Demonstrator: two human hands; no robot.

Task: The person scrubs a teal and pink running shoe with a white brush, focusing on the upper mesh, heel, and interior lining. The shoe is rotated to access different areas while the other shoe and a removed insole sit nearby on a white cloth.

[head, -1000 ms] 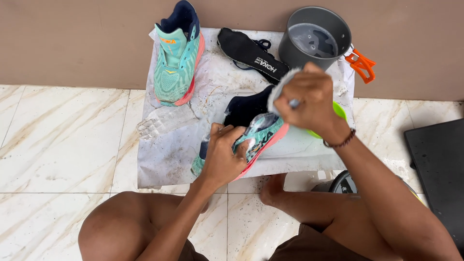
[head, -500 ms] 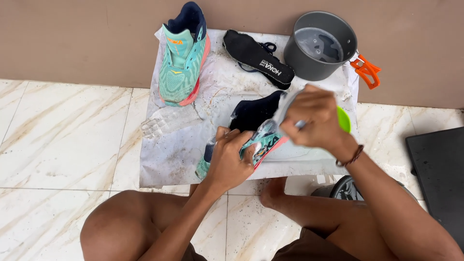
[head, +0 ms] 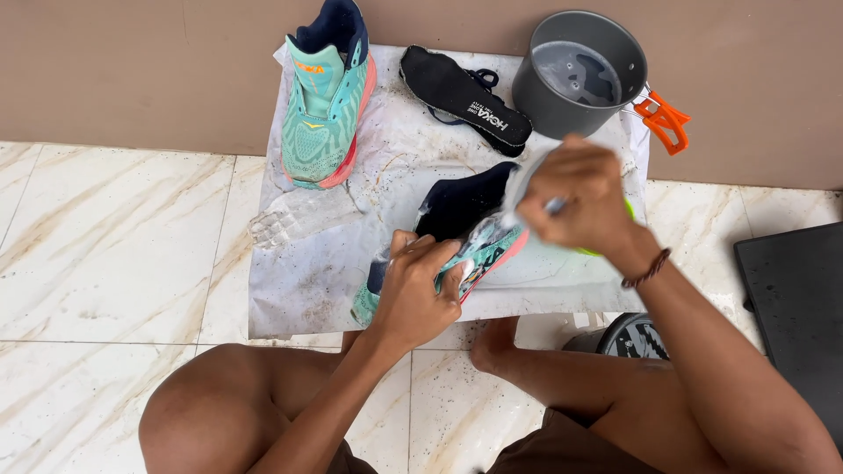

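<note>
My left hand [head: 417, 288] grips a teal and navy running shoe [head: 458, 219] by its toe end, holding it tilted on its side over a white plastic sheet [head: 307, 272]. Soapy foam covers the shoe's side. My right hand [head: 575, 195] is closed around a small brush or tool with a grey handle, pressed against the shoe's heel side. A green object lies partly hidden behind my right hand. The matching teal shoe [head: 323, 96] stands at the sheet's far left, toe toward me.
A black insole [head: 465, 98] with laces under it lies at the sheet's far middle. A grey pot [head: 578, 75] with water and an orange folding handle [head: 663, 120] stands far right by the brown wall. A dark mat [head: 795, 307] lies right. My bare knees are below.
My right hand has moved down and left along the shoe's side, from above the heel to against it. My left hand keeps its grip and the shoe stays tilted.
</note>
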